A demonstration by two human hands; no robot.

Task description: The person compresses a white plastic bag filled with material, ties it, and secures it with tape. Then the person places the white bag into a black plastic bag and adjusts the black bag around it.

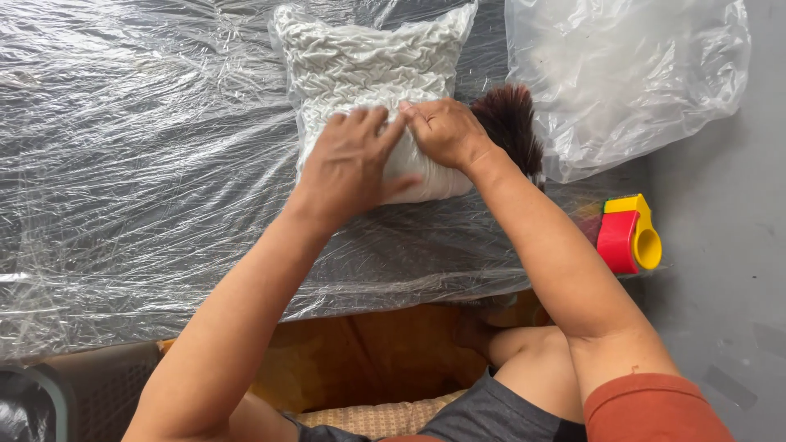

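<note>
Head view: seen from above, looking down past both forearms onto a floor covered with film.
Wrapped bundle: white knitted, cable-textured cushion (pixel 368 69) lying at upper centre on the plastic, its near end folded under both hands.
Left hand (pixel 352 164): laid flat, palm down, fingers spread, pressing on the near end of the cushion.
Right hand (pixel 442 131): palm down beside the left, fingers together, fingertips touching those of the left on the cushion.
Ground cover: wide crinkled transparent plastic sheet (pixel 139 164) spread over the dark floor.
Tuft: dark brown feathery fringe (pixel 512 123) just right of the right wrist.
Bag: clear crumpled plastic bag (pixel 630 74) at upper right; contents not discernible.
Tool: red-and-yellow plastic tape dispenser (pixel 629 235) on the grey floor, right of the right forearm.
</note>
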